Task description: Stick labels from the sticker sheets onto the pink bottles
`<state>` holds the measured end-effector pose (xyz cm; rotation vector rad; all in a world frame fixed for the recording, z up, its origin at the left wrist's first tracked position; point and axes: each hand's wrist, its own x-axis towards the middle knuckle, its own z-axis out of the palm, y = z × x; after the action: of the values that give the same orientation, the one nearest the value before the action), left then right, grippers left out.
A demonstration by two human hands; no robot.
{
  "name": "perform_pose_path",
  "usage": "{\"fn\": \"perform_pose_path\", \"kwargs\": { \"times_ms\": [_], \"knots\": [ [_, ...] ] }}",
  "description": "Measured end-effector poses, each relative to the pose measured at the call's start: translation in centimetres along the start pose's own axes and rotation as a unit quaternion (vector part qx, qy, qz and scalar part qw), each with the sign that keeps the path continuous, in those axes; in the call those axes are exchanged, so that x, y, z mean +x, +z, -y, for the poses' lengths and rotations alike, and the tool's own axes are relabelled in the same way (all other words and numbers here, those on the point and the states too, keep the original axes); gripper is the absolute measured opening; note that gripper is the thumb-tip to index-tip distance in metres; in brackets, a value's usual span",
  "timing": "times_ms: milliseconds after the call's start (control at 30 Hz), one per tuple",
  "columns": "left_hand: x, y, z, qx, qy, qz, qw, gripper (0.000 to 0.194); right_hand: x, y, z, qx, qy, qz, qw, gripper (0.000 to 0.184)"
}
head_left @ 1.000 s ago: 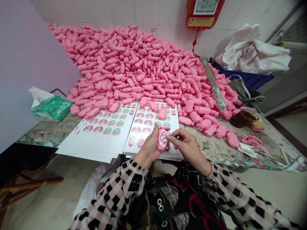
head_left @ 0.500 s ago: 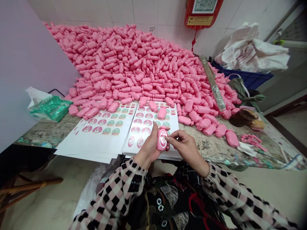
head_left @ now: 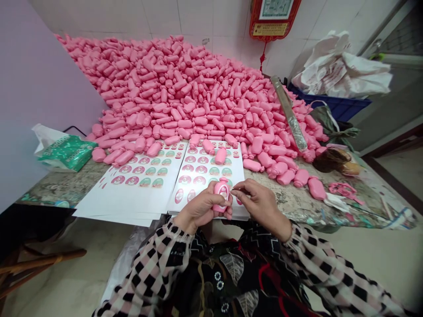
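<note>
My left hand point(head_left: 198, 210) is wrapped round a small pink bottle point(head_left: 221, 193) with a round sticker on its face, held just above the table's near edge. My right hand point(head_left: 259, 203) sits beside it on the right, thumb and forefinger pinched together at the bottle's side; what they pinch is too small to make out. Under both hands lie two white sticker sheets point(head_left: 145, 176) with rows of round pink and green labels. A huge heap of pink bottles point(head_left: 185, 92) fills the table behind the sheets.
A green packet point(head_left: 68, 152) lies at the table's left end by the wall. A long foil-wrapped roll point(head_left: 289, 113) rests on the heap's right side. Pink scissors point(head_left: 343, 189), a brown object point(head_left: 332, 160) and a blue crate with white bags point(head_left: 340, 75) are on the right.
The bottle and both hands have dropped lower, nearer the table edge. My left hand has tilted the bottle flatter, and my right fingers have slid from its face to its side.
</note>
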<state>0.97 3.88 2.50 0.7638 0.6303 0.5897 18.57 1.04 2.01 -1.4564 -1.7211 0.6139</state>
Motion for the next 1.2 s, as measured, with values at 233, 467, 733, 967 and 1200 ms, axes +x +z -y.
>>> {"fn": "perform_pose_path", "kwargs": {
  "times_ms": [233,467,733,967,1200],
  "knots": [
    [-0.6,1.2,0.6,-0.009,-0.036,0.047,0.998,0.043,0.1,1.1,0.7,0.162,0.097,-0.010,0.982,0.044],
    [-5.0,-0.9,2.4,0.040,-0.068,0.014,0.997,0.047,-0.1,2.2,0.2,0.152,-0.004,0.108,0.982,0.023],
    [-15.7,-8.9,7.6,-0.010,-0.088,-0.264,0.960,0.059,5.4,-2.7,-3.9,-0.408,0.065,0.059,0.909,0.043],
    [-19.0,-13.6,13.9,0.342,-0.211,-0.383,0.832,0.040,6.9,-1.7,-5.8,-0.466,0.121,0.113,0.869,0.041],
    [-19.5,-14.9,15.8,0.484,-0.252,-0.404,0.734,0.037,6.9,-2.2,-6.0,-0.459,0.111,0.097,0.876,0.044]
  ]
}}
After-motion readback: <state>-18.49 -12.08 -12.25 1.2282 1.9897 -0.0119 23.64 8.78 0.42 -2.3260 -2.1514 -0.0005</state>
